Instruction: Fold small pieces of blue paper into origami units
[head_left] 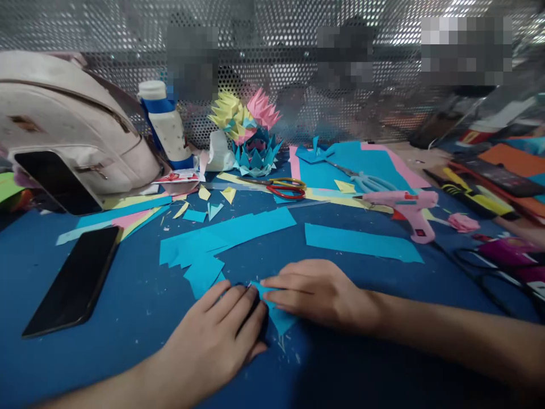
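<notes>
A small piece of blue paper (283, 322) lies on the blue tabletop between my hands, its lower end narrowing to a point. My left hand (223, 326) has its fingers curled down at the paper's left edge, and the fingertips are partly hidden. From the other side, my right hand (317, 291) presses its closed-together fingers onto the top of the same piece, covering much of it. Just beyond my left hand are loose blue paper pieces (204, 272) and overlapping blue strips (225, 233). Another blue paper strip (361, 243) lies flat beyond my right hand.
A black phone (74, 281) lies at left, near a backpack (63, 125) and bottle (166, 125). Folded paper flowers (255, 150) stand at the back. Scissors (287, 187), a pink glue gun (404, 204), its black cable and paper scraps (204, 193) lie around.
</notes>
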Demonstrator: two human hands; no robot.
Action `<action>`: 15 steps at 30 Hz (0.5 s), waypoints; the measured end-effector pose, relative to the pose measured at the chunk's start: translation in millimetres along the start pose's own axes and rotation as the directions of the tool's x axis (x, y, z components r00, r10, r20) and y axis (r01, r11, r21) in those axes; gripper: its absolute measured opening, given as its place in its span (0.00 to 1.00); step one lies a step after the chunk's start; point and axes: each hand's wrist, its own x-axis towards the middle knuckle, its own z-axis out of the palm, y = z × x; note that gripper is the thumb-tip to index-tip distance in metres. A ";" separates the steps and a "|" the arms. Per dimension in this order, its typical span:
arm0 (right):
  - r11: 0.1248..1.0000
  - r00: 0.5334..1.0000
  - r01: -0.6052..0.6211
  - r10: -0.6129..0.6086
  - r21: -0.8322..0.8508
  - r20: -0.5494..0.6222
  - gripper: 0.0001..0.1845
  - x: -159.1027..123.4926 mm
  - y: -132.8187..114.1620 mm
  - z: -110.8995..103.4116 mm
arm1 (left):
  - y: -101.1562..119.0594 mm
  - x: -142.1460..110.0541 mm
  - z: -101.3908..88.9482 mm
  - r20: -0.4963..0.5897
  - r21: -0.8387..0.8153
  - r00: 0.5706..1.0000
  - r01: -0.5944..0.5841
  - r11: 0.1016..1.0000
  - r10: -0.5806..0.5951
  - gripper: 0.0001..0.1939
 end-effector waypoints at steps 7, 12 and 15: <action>0.999 0.999 0.050 -0.050 -0.010 -0.005 0.11 3.7 3.5 -3.7 | -5.2 -0.9 0.9 -0.007 -0.025 0.998 0.060 0.998 -0.060 0.16; 0.998 0.998 0.058 -0.059 0.034 0.032 0.15 3.6 6.4 -3.5 | -4.7 -6.3 3.6 -0.008 -0.054 0.999 0.053 0.997 -0.054 0.17; 0.997 0.997 0.060 -0.062 0.040 0.050 0.17 3.1 7.8 -2.8 | -5.4 -8.8 5.0 0.001 -0.067 0.999 0.052 0.996 -0.052 0.17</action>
